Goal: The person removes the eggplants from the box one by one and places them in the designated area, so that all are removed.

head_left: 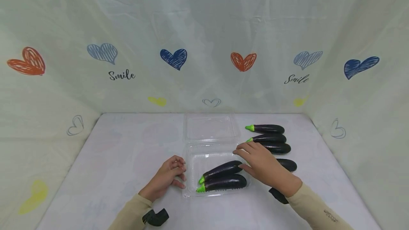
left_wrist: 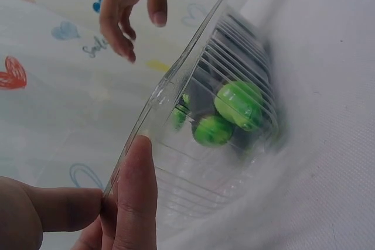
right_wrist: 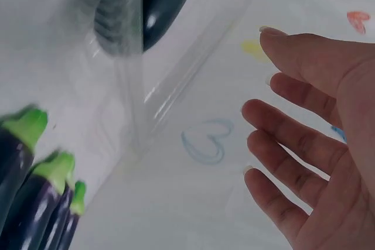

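Note:
A clear plastic clamshell box [head_left: 209, 157] lies with its lid [head_left: 209, 127] folded back behind it. Inside are two dark eggplants, the upper one [head_left: 222, 170] against the lower one [head_left: 227, 182], green stems toward the left. My left hand [head_left: 167, 175] pinches the box's left rim between thumb and fingers; the left wrist view shows the thumb and fingers on the clear rim [left_wrist: 159, 89]. Over the box's right edge hovers my right hand [head_left: 260, 160], fingers apart and bent a little, nothing in its grasp. In the right wrist view, this hand [right_wrist: 310, 127] is clear of the box.
Several more eggplants lie at the right of the table, the farthest one [head_left: 269, 129] beside the lid and a nearer one [head_left: 287, 164] partly hidden by my right hand. Fabric walls [head_left: 204, 27] printed with hearts stand around the white table [head_left: 134, 141].

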A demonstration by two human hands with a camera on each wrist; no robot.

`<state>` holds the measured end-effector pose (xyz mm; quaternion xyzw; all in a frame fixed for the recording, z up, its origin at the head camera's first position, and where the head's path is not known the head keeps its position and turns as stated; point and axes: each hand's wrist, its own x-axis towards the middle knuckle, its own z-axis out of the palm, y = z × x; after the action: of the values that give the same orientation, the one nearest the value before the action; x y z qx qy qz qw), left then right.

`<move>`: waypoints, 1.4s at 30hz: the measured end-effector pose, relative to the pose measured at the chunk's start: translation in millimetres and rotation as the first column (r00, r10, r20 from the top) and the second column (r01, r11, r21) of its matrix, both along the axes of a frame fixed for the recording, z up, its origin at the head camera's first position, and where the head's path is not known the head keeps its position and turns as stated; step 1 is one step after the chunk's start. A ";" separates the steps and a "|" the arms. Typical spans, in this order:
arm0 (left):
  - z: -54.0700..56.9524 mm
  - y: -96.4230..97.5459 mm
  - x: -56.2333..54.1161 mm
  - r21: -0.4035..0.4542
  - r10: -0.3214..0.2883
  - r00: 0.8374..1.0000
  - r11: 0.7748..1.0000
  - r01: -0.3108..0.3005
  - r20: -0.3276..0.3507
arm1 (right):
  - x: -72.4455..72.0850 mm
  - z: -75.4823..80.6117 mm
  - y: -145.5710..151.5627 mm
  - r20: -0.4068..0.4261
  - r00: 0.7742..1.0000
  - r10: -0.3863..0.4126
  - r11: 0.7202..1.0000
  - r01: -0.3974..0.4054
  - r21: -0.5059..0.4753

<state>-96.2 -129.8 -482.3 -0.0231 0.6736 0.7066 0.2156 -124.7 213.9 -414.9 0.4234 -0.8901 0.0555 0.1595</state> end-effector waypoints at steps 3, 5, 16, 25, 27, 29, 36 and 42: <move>0.4 -0.2 0.4 -0.001 -0.002 1.000 1.000 0.002 0.002 | -0.6 -1.9 -12.6 0.025 1.000 0.017 0.999 -0.018 0.045; 0.5 -0.3 0.6 -0.001 -0.002 1.000 1.000 0.002 0.003 | -0.8 -2.5 -20.2 0.042 0.999 0.023 0.997 -0.027 0.078; 0.2 -1.0 0.1 -0.006 0.001 1.000 1.000 -0.001 0.001 | -7.3 -6.1 -45.9 0.142 0.988 0.058 0.967 -0.091 0.239; -0.9 -1.5 0.0 0.000 -0.002 1.000 1.000 0.002 -0.003 | -11.4 -15.2 -54.0 0.145 0.984 0.103 0.949 -0.141 0.282; -0.8 -1.4 0.1 0.002 -0.004 1.000 1.000 0.004 -0.004 | -11.8 -15.9 -55.4 0.153 0.983 0.103 0.945 -0.144 0.293; -0.8 -1.3 0.1 0.004 -0.005 1.000 1.000 0.005 -0.004 | -12.0 -16.4 -56.4 0.159 0.982 0.102 0.941 -0.147 0.305; 0.3 -0.1 -0.4 -0.010 -0.002 1.000 1.000 0.002 0.004 | -12.6 -17.4 -57.9 0.176 0.980 0.097 0.931 -0.152 0.333; 1.0 0.2 -0.3 -0.006 -0.002 1.000 1.000 0.002 0.003 | -14.0 -17.9 -59.8 0.194 0.978 0.076 0.922 -0.143 0.359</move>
<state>-96.5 -129.6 -481.3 -0.0241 0.6754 0.7044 0.2170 -138.6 154.1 -432.9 0.4886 -0.8699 -0.0674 -0.0059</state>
